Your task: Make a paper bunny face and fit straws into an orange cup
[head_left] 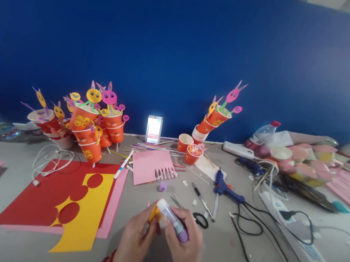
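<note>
Near the table's front edge, my right hand (188,246) is closed around a glue stick (173,221) with a clear barrel and a purple end. Its white tip points up and left, against or just over a small yellow paper piece (155,214). That piece is pinched in my left hand (136,235), and its full outline is hidden by the fingers. Just beyond the hands a small purple cap (163,186) sits on the table. Scissors (200,220) with black handles lie beside my right hand, their blades partly covered.
Red paper (36,197) and cut yellow paper (87,223) lie left. Pink paper (150,167) with a notched edge lies ahead. Decorated red paper cups (82,120) stand at the back. A blue glue gun (227,190), pen (202,200) and power strip (294,236) with cords occupy the right.
</note>
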### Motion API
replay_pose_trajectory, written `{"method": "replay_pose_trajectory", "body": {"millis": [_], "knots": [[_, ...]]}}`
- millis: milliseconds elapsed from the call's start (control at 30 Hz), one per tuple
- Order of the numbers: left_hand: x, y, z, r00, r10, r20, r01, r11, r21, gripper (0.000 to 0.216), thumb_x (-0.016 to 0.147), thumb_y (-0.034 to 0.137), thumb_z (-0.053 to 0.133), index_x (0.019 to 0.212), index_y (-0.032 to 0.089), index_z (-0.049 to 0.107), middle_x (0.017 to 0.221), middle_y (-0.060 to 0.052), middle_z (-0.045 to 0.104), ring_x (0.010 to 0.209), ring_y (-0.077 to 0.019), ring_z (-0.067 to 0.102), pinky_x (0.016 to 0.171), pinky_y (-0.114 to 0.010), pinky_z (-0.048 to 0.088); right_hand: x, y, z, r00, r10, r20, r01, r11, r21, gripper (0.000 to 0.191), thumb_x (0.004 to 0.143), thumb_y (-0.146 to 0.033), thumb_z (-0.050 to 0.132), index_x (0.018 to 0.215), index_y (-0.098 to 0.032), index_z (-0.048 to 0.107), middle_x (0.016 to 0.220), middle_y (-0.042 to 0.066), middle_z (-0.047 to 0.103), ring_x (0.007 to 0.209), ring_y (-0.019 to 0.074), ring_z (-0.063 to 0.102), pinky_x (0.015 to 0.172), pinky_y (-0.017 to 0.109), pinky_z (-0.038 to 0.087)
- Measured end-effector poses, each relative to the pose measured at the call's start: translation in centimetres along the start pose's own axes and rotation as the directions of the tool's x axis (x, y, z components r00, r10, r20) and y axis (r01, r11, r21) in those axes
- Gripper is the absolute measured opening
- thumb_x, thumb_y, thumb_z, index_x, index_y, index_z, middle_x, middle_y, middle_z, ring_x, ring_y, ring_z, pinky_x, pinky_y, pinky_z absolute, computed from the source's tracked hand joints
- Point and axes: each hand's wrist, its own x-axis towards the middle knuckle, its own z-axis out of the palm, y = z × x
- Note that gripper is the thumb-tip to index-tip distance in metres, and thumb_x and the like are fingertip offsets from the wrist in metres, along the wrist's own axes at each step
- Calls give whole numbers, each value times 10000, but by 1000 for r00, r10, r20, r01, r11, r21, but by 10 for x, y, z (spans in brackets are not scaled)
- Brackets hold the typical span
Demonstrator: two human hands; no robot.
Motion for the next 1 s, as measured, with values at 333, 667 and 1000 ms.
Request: {"method": "replay_pose_trajectory", "body": {"millis": [333, 667, 1000], "knots": [[0, -1, 0, 1000, 21, -9, -21, 1000, 19, 379, 975, 255, 426, 1303, 174, 597, 1135, -148, 736, 1021, -258, 713, 881, -376, 576, 0, -4, 3, 1000, -23, 19, 23, 1000, 18, 103, 836, -185, 619, 939, -191, 633, 698, -1, 651, 533, 137, 606, 524, 221, 504], [-2, -3, 0, 999, 2, -35, -2, 1000, 18, 366, 995, 272, 419, 1293, 136, 584, 1018, -131, 753, 987, -238, 719, 866, -326, 580, -2, 2, -1, 1000, 18, 19, -17, 1000, -14, 87, 856, -215, 601, 934, -188, 628, 687, 5, 649, 535, 149, 607, 512, 230, 496], [-5, -8, 2, 999, 38, -35, -37, 998, 54, 401, 1005, 290, 399, 1353, 149, 540, 935, -120, 760, 919, -223, 730, 839, -323, 588, 1, 4, 2, 999, 32, -17, -32, 999, -39, 83, 859, -231, 604, 922, -186, 630, 691, 4, 630, 533, 146, 594, 517, 232, 493]]}}
